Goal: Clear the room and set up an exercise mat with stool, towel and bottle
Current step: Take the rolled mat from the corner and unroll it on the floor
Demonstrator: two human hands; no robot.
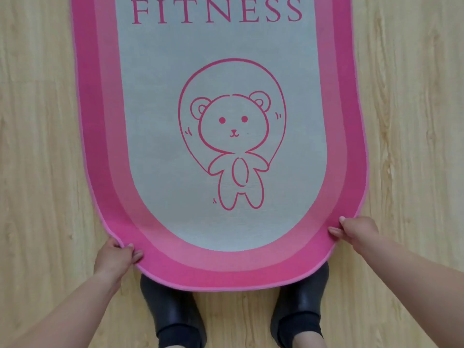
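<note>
the wooden floor (37, 121) fills the view, its pale planks running away from me. on it lies the exercise mat (226, 270), a long oval with pink bands round a grey middle, stretching forward and out of the top of the frame. most of it looks flat on the floor. only the near rounded end is raised, and it hangs over the toes of my dark shoes (170, 305).

the printed bear (233, 129) with its skipping rope sits upright to my eye, and the word "fitness" (217, 11) reads straight above it. so the mat looks roughly square to me, though its long edges slant a little against the planks.

my left hand (116, 257) pinches the near-left curve of the border, fingers curled over the top of the edge. my right hand (356, 232) pinches the near-right curve the same way and sits a little further forward.

i judge the step in hand to be laying this end down. to do it well i would:
- step my feet back first, so the edge does not land on the shoes
- hold both hands level and draw gently toward me to take out any slack
- line the long sides up with the plank seams
- lower the edge evenly and let go only once it lies flat

stool, towel and bottle are not in view.
</note>
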